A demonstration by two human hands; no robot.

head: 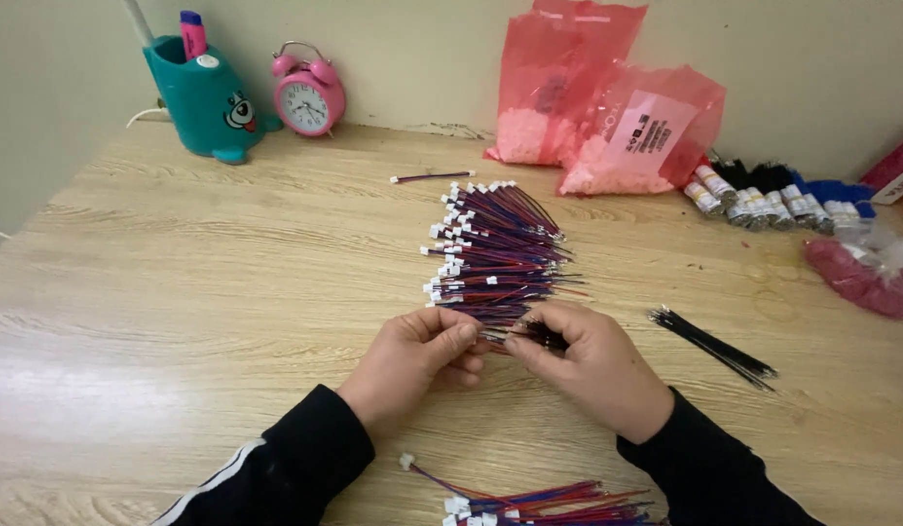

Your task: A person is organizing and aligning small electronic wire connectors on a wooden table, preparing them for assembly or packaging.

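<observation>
Two pink bags (607, 107), white label (654, 131), back wall

From my remote seat I cannot see what my left hand (419, 353) and right hand (580, 358) pinch: the fingers cover it. The second heap of red-and-blue connector wires (529, 502) runs off the bottom edge. A red cardboard box (897, 168) is cut by the right edge, as is the clear bag of dark red pieces (865, 275). The pink twin-bell alarm clock (308, 95) dial is too small to read.
</observation>
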